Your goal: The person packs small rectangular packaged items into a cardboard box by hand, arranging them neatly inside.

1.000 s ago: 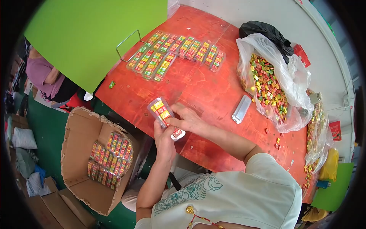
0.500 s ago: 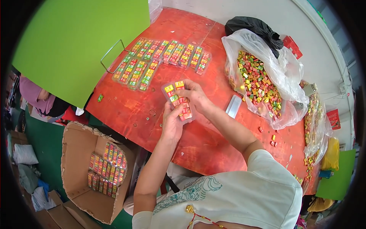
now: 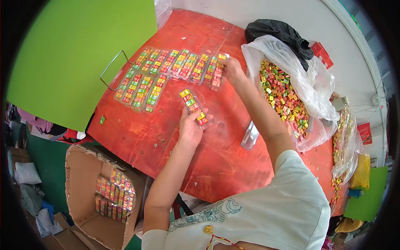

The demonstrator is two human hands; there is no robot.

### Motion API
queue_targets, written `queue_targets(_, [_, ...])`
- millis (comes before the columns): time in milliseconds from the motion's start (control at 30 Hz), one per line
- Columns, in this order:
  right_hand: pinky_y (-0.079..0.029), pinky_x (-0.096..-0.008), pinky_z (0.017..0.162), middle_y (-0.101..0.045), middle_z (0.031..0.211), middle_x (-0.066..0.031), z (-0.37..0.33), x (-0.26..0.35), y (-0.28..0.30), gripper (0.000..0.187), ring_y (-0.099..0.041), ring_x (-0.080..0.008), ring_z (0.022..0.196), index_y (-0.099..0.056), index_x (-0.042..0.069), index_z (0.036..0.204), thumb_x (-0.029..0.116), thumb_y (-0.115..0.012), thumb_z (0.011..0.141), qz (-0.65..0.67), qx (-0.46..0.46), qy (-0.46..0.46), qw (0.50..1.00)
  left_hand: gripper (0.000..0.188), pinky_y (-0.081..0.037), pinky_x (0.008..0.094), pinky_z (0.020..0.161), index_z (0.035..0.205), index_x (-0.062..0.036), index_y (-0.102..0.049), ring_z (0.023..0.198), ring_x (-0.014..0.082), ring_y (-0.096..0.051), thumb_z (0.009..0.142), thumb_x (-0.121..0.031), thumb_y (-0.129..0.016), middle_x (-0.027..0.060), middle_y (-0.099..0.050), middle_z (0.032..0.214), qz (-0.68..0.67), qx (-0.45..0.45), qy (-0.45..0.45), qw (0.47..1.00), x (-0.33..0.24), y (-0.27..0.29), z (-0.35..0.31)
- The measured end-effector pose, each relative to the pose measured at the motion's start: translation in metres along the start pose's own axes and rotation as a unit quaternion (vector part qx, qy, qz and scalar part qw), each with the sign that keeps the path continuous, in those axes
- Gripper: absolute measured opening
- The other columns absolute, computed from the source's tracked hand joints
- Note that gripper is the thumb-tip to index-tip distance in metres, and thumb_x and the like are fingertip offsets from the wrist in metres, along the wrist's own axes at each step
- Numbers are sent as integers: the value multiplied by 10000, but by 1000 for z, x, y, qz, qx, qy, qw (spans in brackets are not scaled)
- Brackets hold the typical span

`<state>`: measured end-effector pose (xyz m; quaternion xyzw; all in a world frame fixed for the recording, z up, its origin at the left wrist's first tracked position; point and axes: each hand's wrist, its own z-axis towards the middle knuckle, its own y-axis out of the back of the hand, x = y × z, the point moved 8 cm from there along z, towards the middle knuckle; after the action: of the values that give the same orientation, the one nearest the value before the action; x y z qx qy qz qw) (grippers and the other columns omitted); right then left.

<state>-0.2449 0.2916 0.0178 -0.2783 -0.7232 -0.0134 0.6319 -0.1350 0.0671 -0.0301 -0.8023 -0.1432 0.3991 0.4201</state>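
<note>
Left hand (image 3: 191, 128) holding a filled tray (image 3: 199, 102); right hand (image 3: 234, 71) at the far tray row (image 3: 180, 63).
The filled tray is gripped by its near end above the red table (image 3: 225, 166), wrapped pieces (image 3: 191, 104) uppermost, presumably to prevent spillage. Trays in the row lie close together, apparently to save space. The right hand's fingers are blurred at the row's right end; whether they grip anything cannot be told. Left fingers beneath the tray are hidden; the right forearm (image 3: 266, 114) covers the far end of a clear case (image 3: 249, 139).

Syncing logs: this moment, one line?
left hand: holds clear plastic tray of coloured cubes; right hand: tray row, right end, grip unclear
</note>
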Motion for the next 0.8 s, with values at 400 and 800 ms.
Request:
queue_targets(400, [-472,-342,518,-588,760,-86,59,-8,18,78,-578,-188,593,-550,31,863,34,-596,801,-117,-103,-58,986,267,-533,398,659,1141,-115,-435,839,290,-639,893,-122,-534,118,-618,1010,21,-13,-7,1000,-7,1,-2])
queue_targets(800, [-370,-310,369,-510,542,-63,62,-5,21,107,-484,-154,435,-588,22,718,87,-625,796,-238,-87,-48,966,291,-556,404,658,1154,-98,-428,859,307,-652,885,-114,-536,129,-611,1024,64,11,-7,998,-4,-9,-3])
